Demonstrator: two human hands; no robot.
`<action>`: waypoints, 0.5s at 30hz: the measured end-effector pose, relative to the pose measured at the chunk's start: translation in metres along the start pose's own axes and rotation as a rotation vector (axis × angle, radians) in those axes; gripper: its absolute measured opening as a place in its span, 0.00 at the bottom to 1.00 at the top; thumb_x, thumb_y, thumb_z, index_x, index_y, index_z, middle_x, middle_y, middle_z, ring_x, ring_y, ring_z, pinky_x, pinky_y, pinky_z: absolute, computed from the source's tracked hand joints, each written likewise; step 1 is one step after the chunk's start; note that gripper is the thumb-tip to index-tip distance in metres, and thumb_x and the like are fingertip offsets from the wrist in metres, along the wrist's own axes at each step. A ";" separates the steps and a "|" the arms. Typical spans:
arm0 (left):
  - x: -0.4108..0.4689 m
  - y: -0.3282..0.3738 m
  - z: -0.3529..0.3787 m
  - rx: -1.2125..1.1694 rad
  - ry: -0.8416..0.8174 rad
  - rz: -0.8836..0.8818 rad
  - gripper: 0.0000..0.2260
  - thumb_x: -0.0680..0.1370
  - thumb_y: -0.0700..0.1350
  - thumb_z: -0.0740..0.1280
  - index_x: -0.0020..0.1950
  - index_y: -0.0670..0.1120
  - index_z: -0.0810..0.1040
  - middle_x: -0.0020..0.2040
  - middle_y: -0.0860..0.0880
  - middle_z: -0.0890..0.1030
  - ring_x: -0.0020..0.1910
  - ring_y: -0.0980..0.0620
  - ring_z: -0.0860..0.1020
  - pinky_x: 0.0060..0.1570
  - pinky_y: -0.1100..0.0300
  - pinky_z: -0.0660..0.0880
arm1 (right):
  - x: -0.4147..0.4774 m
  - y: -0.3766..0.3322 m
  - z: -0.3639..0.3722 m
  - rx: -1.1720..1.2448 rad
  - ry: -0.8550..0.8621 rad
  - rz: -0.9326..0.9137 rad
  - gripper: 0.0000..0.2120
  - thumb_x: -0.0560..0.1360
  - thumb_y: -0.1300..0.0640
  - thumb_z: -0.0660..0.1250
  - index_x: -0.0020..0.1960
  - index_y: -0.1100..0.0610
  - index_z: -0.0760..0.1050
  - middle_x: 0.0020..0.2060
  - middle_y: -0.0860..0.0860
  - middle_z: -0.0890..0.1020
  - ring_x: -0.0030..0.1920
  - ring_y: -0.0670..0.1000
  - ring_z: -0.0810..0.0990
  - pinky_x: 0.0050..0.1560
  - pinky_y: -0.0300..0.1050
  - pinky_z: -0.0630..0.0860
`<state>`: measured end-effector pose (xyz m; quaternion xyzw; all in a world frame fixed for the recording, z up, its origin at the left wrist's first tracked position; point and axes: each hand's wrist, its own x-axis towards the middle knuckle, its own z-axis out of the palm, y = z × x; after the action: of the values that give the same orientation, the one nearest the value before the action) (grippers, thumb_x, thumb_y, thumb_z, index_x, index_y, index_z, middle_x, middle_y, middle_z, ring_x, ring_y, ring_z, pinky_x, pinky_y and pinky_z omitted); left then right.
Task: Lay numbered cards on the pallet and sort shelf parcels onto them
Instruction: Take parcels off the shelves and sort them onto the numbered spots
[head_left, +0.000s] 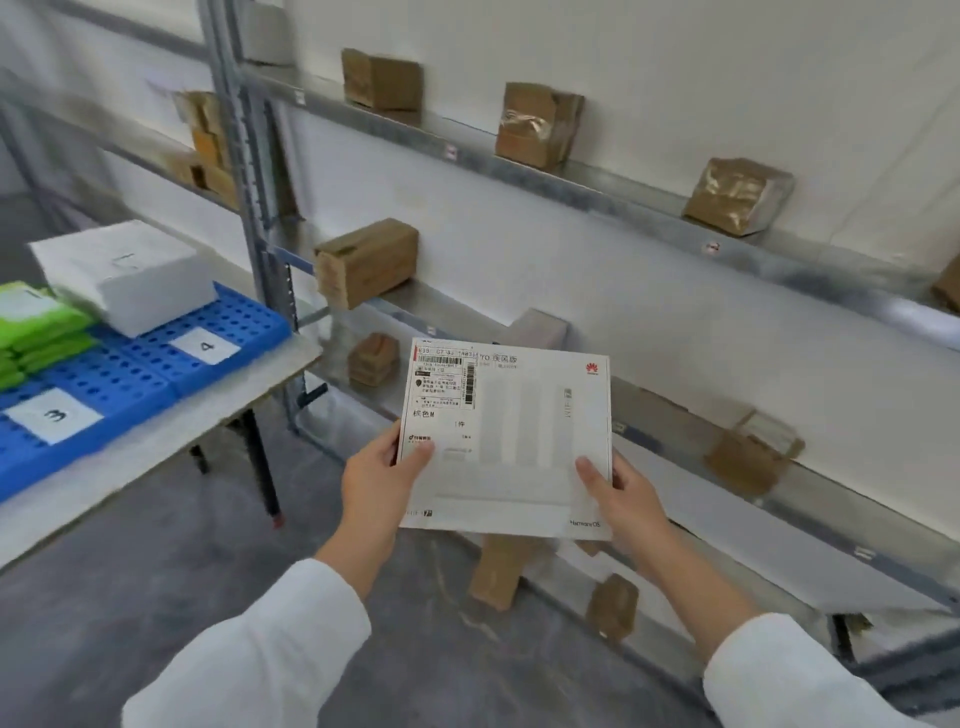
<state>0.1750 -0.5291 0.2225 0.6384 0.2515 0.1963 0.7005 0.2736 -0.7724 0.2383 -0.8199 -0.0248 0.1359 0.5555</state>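
Both thumbs are pressing the face of a flat white parcel (506, 441), left hand (382, 480) and right hand (626, 491) pinching its lower corners, holding it up before the shelf (649, 197). Label is likely being read; next, matching its number to card 3 (52, 415) or card 4 (205, 345) on the blue pallet (130, 384) at left.

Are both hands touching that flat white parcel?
Touching. The head view shows the left hand and right hand each gripping a lower corner of the parcel, thumbs on its face.

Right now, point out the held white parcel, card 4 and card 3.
white parcel (511, 447), head view, centre of its face.
card 4 (205, 346), head view, its digit.
card 3 (53, 415), head view, its digit.
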 end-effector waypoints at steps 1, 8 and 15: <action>0.010 0.003 -0.020 0.005 0.031 0.007 0.13 0.76 0.44 0.69 0.57 0.59 0.81 0.49 0.62 0.84 0.49 0.59 0.82 0.46 0.59 0.79 | 0.008 -0.012 0.022 -0.012 -0.025 -0.014 0.15 0.77 0.43 0.64 0.63 0.37 0.70 0.55 0.43 0.81 0.53 0.49 0.81 0.54 0.54 0.80; 0.063 0.022 -0.131 0.001 0.166 0.016 0.15 0.77 0.44 0.69 0.59 0.60 0.79 0.51 0.64 0.83 0.50 0.62 0.81 0.48 0.57 0.80 | 0.049 -0.065 0.150 -0.037 -0.176 -0.054 0.18 0.78 0.44 0.63 0.67 0.43 0.70 0.58 0.45 0.80 0.56 0.51 0.80 0.57 0.54 0.78; 0.093 0.023 -0.186 0.013 0.263 0.005 0.14 0.76 0.44 0.68 0.51 0.66 0.79 0.51 0.61 0.83 0.50 0.55 0.83 0.48 0.47 0.81 | 0.076 -0.094 0.218 -0.032 -0.266 -0.101 0.13 0.78 0.46 0.65 0.62 0.42 0.73 0.54 0.43 0.82 0.50 0.45 0.82 0.41 0.39 0.78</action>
<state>0.1381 -0.3235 0.2245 0.6124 0.3410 0.2784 0.6567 0.3020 -0.5247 0.2346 -0.8012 -0.1419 0.2148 0.5403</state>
